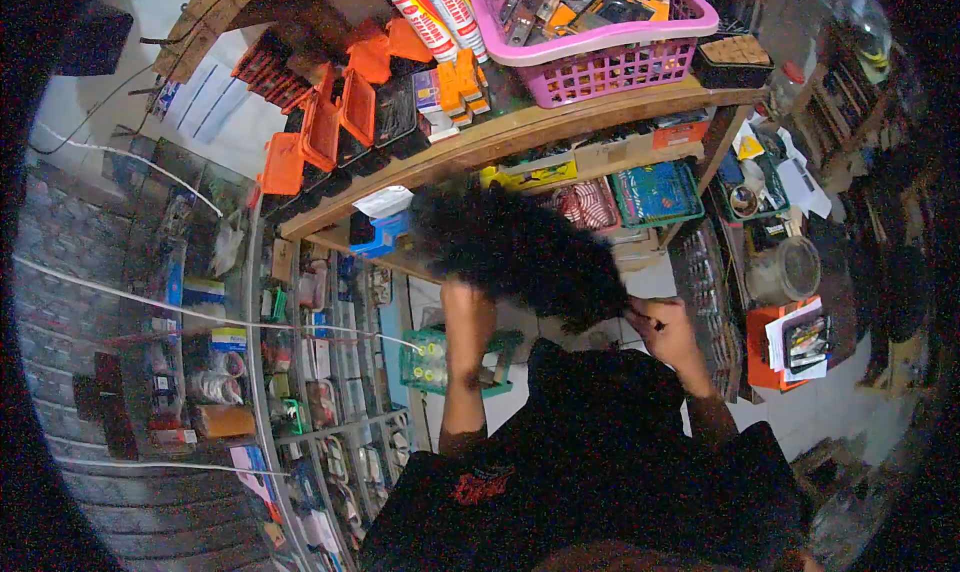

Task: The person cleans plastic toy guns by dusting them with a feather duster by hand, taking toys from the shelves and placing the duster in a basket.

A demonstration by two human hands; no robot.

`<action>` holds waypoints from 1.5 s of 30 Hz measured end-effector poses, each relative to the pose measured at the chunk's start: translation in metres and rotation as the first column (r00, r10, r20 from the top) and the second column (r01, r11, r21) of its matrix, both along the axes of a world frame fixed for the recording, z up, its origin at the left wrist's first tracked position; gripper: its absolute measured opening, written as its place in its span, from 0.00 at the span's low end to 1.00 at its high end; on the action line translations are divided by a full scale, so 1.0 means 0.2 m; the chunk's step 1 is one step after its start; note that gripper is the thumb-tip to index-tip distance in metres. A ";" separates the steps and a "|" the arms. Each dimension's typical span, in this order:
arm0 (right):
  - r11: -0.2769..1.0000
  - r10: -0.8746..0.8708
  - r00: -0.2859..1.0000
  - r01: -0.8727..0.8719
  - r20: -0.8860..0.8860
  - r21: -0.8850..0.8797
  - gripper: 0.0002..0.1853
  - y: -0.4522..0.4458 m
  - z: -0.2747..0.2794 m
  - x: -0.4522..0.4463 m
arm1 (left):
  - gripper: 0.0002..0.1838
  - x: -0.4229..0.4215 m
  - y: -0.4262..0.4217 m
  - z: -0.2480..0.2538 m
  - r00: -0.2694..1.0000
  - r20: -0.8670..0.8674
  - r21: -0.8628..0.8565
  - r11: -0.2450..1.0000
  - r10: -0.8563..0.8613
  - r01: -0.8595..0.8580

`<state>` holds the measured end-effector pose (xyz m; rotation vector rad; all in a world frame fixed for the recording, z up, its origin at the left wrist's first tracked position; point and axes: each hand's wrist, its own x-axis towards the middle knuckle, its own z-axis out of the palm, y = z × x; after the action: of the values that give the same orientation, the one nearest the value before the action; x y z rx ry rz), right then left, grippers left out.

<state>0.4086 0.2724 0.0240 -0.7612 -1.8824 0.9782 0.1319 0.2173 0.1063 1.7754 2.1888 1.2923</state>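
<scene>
A dark, fluffy duster [530, 252] stretches across the middle of the view, in front of the wooden shelf. At its right end my right hand [665, 330] is closed round the narrow tip, where a handle would be; the handle itself is mostly hidden. My left hand [468, 307] is raised at the duster's lower left side, its fingers hidden behind or within the dark bristles, so its grip cannot be made out. Above the duster, a pink basket [610, 57] full of packaged items stands on the wooden shelf [520, 122].
Orange bins [320, 132] and silicone sealant tubes [430, 17] stand on the shelf at the upper left. A glass cabinet [260, 372] lines the left side. A green basket [505, 362] sits below my left hand. An orange container [765, 357] is at the right.
</scene>
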 end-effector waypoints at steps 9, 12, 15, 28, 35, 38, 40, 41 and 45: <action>0.996 -0.009 0.995 0.017 0.096 -0.085 0.11 -0.01 0.06 0.02 | 0.23 -0.07 -0.08 -0.19 0.949 -0.314 -0.073 0.997 -0.028 0.005; 0.932 0.185 0.964 -0.110 0.193 -0.345 0.16 -0.03 0.08 0.05 | 0.24 -0.08 -0.13 -0.25 0.979 -0.152 -0.073 0.989 -0.135 0.125; 0.910 0.201 0.952 -0.094 0.230 -0.404 0.16 -0.05 0.05 0.03 | 0.23 -0.04 -0.13 -0.18 0.990 -0.086 -0.060 0.993 -0.108 0.103; 0.744 -0.022 0.995 -0.052 -0.101 -0.666 0.14 -0.12 0.02 -0.02 | 0.18 -0.06 -0.04 -0.49 0.916 0.396 0.035 0.996 0.062 -0.083; 0.968 0.110 0.975 -0.061 0.192 -0.244 0.14 -0.05 0.08 0.08 | 0.18 -0.05 -0.01 -0.13 0.145 0.989 -0.014 0.999 0.006 0.052; 0.976 0.084 0.978 -0.041 0.192 -0.215 0.13 -0.03 0.00 0.06 | 0.17 -0.01 0.01 -0.13 -0.017 0.999 -0.036 0.985 0.039 0.172; 0.980 0.045 0.985 -0.011 0.168 -0.199 0.11 -0.02 -0.07 0.04 | 0.18 0.10 0.00 -0.07 -0.221 0.969 -0.073 0.981 0.113 0.180; 0.983 0.032 0.990 -0.006 0.141 -0.183 0.10 -0.01 -0.12 0.04 | 0.18 0.13 -0.01 -0.05 -0.319 0.936 -0.092 0.978 0.149 0.188; 0.955 0.094 0.991 -0.063 0.092 -0.289 0.07 0.06 -0.03 0.07 | 0.23 -0.02 -0.04 -0.16 -0.504 0.859 0.147 0.899 0.091 0.414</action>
<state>0.4233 0.2838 0.0184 -0.9274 -1.8955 1.3031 0.1281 0.2099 0.0734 0.0746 0.6151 1.2531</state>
